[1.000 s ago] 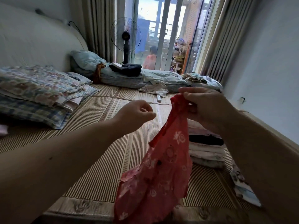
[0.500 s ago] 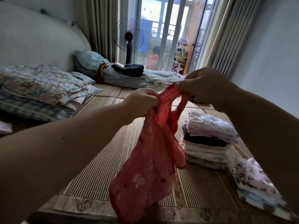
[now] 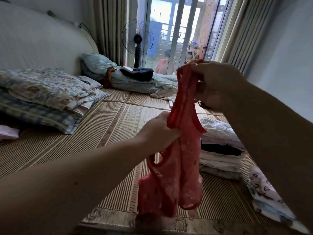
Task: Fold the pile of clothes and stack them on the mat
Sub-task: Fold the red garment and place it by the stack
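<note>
I see at 9 o'clock a folded floral quilt [image 3: 47, 87] lying on a blue checked pillow [image 3: 42, 116], both at the left edge of the woven striped straw mat [image 3: 105, 129]. At 11 o'clock a crumpled pale blue bedding heap [image 3: 101, 65] sits against the headboard, with a black standing fan [image 3: 137, 38] at 12 o'clock in front of the glass sliding door [image 3: 169, 31]. At frame centre my left hand [image 3: 157, 131] has its fingers curled round the bunched middle of the red lacy sleeveless garment [image 3: 183, 167]. At 2 o'clock my right hand [image 3: 218, 85] pinches the garment's shoulder straps, thumb and fingers closed on the fabric. The garment is off the mat, stretched between the two hands, the rest hanging down toward 6 o'clock above the mat's near patterned border; I can't tell whether the hem touches it. At 4 o'clock a stack of folded clothes [image 3: 220, 160], white and pale layers with one dark one, rests on the mat just behind the garment. At 5 o'clock a smaller folded pile topped by white printed cloth [image 3: 264, 190] lies near that stack, apart from it.
</note>
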Action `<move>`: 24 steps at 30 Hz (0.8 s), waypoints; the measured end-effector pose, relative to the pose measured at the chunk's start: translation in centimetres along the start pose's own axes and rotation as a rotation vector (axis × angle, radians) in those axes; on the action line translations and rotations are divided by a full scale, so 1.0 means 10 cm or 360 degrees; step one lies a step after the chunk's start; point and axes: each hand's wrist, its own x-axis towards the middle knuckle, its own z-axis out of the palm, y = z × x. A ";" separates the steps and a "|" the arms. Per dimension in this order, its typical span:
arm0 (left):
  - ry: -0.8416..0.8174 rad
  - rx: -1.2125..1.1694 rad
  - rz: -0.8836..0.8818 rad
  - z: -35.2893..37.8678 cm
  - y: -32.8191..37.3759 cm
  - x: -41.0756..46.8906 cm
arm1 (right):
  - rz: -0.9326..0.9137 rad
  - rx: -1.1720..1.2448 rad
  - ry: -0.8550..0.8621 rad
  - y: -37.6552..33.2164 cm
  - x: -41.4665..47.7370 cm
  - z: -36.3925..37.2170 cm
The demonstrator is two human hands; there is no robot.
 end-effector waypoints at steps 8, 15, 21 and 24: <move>0.0002 -0.0054 -0.0173 -0.61 -0.36 0.21 | -0.0141 -0.0206 0.0426 0.04 -0.07 -0.56; -0.0604 0.0160 -0.0670 -0.77 -0.22 0.20 | -0.0001 -0.0364 0.0310 0.23 -0.05 -0.80; -0.0612 -0.0666 -0.0839 -0.68 -0.31 0.23 | 0.0041 -0.0624 0.0189 0.29 -0.13 -0.83; -0.0515 -0.0900 -0.0759 -0.68 -0.31 0.22 | 0.0073 -0.0704 0.0167 0.28 -0.15 -0.86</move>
